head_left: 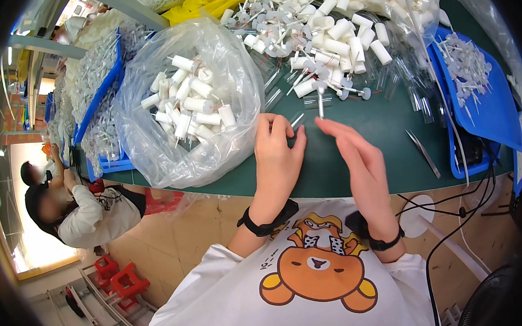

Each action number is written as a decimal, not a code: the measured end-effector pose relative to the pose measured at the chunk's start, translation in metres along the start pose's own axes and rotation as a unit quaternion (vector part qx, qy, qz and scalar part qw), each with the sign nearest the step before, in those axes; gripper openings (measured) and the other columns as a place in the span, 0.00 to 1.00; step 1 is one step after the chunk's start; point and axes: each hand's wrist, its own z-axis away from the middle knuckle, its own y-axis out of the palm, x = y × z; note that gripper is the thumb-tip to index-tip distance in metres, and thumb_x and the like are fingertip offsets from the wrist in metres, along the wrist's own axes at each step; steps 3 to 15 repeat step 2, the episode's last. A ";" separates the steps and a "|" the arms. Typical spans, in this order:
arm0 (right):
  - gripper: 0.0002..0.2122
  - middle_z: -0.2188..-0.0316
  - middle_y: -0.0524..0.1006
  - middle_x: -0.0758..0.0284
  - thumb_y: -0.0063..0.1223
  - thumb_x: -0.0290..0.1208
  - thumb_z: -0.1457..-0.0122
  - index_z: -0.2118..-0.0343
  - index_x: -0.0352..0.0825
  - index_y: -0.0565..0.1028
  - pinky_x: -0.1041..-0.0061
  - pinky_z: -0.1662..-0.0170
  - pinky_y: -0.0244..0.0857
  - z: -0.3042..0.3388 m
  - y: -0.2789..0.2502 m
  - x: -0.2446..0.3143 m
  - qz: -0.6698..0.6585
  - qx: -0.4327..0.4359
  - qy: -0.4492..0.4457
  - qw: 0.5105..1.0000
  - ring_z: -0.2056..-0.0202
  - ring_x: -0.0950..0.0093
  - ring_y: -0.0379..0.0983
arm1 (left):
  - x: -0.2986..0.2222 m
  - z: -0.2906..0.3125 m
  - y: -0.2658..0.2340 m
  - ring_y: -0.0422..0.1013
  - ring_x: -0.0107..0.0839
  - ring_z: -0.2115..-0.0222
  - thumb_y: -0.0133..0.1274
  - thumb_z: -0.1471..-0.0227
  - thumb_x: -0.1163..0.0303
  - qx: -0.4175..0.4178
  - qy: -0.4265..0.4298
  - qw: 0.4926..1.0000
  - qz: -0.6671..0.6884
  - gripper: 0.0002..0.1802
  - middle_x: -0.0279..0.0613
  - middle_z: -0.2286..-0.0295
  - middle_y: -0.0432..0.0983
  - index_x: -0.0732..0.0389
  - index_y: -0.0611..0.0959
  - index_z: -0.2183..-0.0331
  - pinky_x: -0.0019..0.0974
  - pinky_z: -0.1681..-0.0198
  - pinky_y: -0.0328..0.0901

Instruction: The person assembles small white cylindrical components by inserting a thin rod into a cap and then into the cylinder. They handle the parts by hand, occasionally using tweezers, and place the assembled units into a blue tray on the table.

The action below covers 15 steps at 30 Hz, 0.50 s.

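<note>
My left hand (277, 153) is over the green tabletop with its fingers curled and the thumb near the index finger. The end of a clear tube (297, 121) shows right by the thumb tip; whether the fingers grip it is hidden. To its right, my right hand (360, 156) has its fingers closed together, pointing left. At its fingertips it pinches a small white stem (321, 105) that stands out away from me. Just beyond lie white cylinders (305, 88), several clear tubes (274, 97) and grey discs on stems with red wires (275, 44).
A clear plastic bag (135, 128) of finished-looking white cylinders stands on the left. Tweezers (424, 154) lie at the right near the table edge. Blue trays (495, 118) hold disc parts and cables. Another person (92, 213) sits at the far left; red stools (127, 282) stand behind.
</note>
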 end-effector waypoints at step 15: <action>0.14 0.52 0.70 0.60 0.37 0.29 0.38 0.54 0.29 0.71 0.80 0.47 0.56 0.017 -0.018 -0.002 0.041 0.031 0.016 0.999 0.50 0.72 0.65 | 0.003 0.002 -0.004 0.63 0.36 0.72 0.57 0.60 0.81 0.037 -0.014 0.999 -0.012 0.09 0.43 0.71 0.63 0.65 0.72 0.76 0.34 0.71 0.63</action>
